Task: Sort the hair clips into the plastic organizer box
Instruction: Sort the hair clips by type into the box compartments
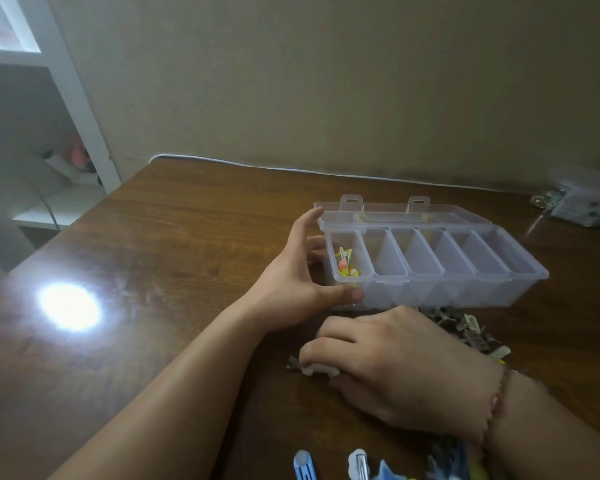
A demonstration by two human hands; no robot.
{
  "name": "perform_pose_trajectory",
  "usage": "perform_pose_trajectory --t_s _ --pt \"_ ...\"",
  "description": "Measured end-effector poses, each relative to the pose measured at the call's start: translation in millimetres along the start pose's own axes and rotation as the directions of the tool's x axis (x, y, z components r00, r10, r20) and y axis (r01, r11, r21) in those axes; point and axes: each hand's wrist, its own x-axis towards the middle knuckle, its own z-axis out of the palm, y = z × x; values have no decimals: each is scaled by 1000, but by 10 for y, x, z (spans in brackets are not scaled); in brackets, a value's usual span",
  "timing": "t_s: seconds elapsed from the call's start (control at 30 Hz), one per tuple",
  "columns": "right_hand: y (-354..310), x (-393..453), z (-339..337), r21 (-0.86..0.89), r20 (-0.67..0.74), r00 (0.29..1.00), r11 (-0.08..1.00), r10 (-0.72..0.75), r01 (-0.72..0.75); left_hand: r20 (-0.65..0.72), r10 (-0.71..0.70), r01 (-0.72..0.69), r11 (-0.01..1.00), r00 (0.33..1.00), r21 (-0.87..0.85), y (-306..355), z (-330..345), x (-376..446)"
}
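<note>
A clear plastic organizer box (520, 271) with several compartments stands open on the wooden table, its lid (402, 213) folded back. The leftmost compartment holds a few yellow and pink hair clips (347, 265); the others look empty. My left hand (298, 282) rests against the box's left end, thumb at its front corner, fingers spread. My right hand (395, 368) lies palm down in front of the box with its fingers curled on a whitish clip (317, 369) at the edge of a pile of dark clips (465, 327).
Blue and white clips (357, 464) lie at the bottom edge near my right wrist. A clear bag with small items (582, 202) sits at the far right by the wall. White shelving (66, 109) stands left of the table (174, 237).
</note>
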Motion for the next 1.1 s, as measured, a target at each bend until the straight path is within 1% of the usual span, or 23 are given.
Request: perform_pose_trajectory --t_s 0.07,0.1,0.13,0.17,0.2,0.23,0.27,0.33,0.37,0.4,0.43,0.5,0.53,0.6,0.67,0.73,0.77,0.8,0.83,0.87,0.93,1.0,1.1 --pt "44 -22 0 -18 -96 995 1000 -2 0 -5 2 -2 1000 1000 -2 -1 5 1" --pt "71 -40 -8 8 -161 987 1000 4 -3 -6 1 -1 1000 1000 -1 3 7 0" --pt "95 -57 -24 62 -239 971 998 28 -13 -9 0 0 1000 1000 2 4 5 -4" --pt "111 -75 -57 153 -323 943 988 83 -35 -8 1 -1 1000 1000 3 9 0 -9" --pt "123 -88 -100 271 -399 901 961 170 -61 -3 0 0 1000 1000 3 11 -6 -12" --pt "138 -90 -148 378 -464 844 922 269 -86 4 0 0 1000 1000 4 20 -12 -16" --pt "166 -78 -186 450 -521 771 885 366 -117 9 -3 3 1000 1000 6 31 -16 -19" --pt "246 -32 -215 505 -579 617 829 533 -242 9 -18 18 1000 1000 7 48 -18 -21" --pt "286 -4 -204 499 -583 562 805 587 -322 10 -23 23 1000 1000 4 55 -14 -23" --pt "315 19 -182 469 -580 536 789 614 -397 13 -26 26 1000 1000 3 56 -10 -24" --pt "334 38 -145 417 -566 544 784 620 -459 16 -23 23 1000 1000 3 58 -5 -25" --pt "337 62 -92 292 -525 617 805 586 -517 17 -18 18 1000 1000 6 64 -2 -32" --pt "337 54 -96 245 -520 645 821 560 -515 16 -16 16 1000 1000 6 68 -3 -34" --pt "316 1 -220 210 -545 668 854 506 -475 18 -12 11 1000 1000 11 84 -2 -34" --pt "270 -83 -448 259 -575 673 883 466 -391 18 -12 11 1000 1000 16 84 -2 -34" --pt "198 -181 -634 363 -590 663 885 461 -292 22 -14 14 1000 1000 24 69 -2 -26" --pt "163 -218 -673 396 -572 679 880 460 -262 24 -12 11 1000 1000 29 69 0 -22" --pt "129 -253 -666 397 -519 725 879 453 -265 25 -10 9 999 1000 33 69 2 -19" --pt "102 -289 -608 355 -435 784 884 444 -304 22 -7 6 999 1000 37 69 6 -17" --pt "74 -316 -514 261 -336 832 892 442 -369 18 -6 5 999 1000 41 70 8 -19" --pt "24 -342 -303 35 -187 873 891 451 -453 8 0 0 999 1000 45 62 18 -23" --pt "2 -363 -145 -77 -128 892 892 433 -445 -3 4 -3 999 1000 46 36 26 -22" --pt "-5 -366 -30 -143 -113 932 923 345 -358 -3 7 -7 999 1000 49 16 26 -13"
